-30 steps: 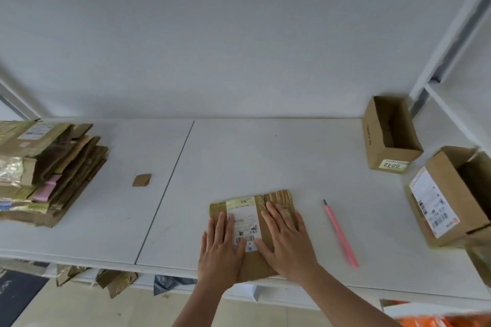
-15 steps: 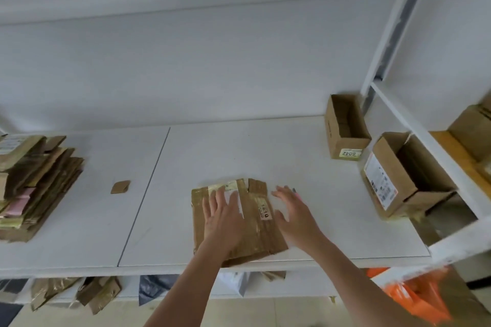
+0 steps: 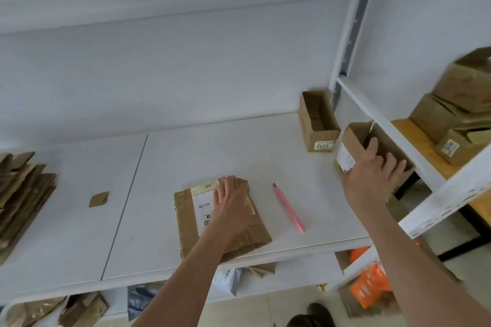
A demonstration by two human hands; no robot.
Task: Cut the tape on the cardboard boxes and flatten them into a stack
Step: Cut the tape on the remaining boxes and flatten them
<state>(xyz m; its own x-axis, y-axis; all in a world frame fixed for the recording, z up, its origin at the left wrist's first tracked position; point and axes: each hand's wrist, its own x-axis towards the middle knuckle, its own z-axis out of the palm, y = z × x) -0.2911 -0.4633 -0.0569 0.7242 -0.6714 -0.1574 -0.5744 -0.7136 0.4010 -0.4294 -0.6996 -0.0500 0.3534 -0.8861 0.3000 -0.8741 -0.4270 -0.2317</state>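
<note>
While pressing the flattened box [image 3: 223, 223] flat under an open left hand [image 3: 232, 204], best to grasp the open box [image 3: 356, 146] rim firmly with right hand [image 3: 372, 175], clear of pink cutter [image 3: 289, 208].

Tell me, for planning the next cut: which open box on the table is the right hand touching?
The right hand touches the nearer box with the white label; the 6042 box stands untouched.

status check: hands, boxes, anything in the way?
Left hand flat on flattened box. Right hand has a grip on open box. Pink cutter lies between; nothing in the way.
</note>
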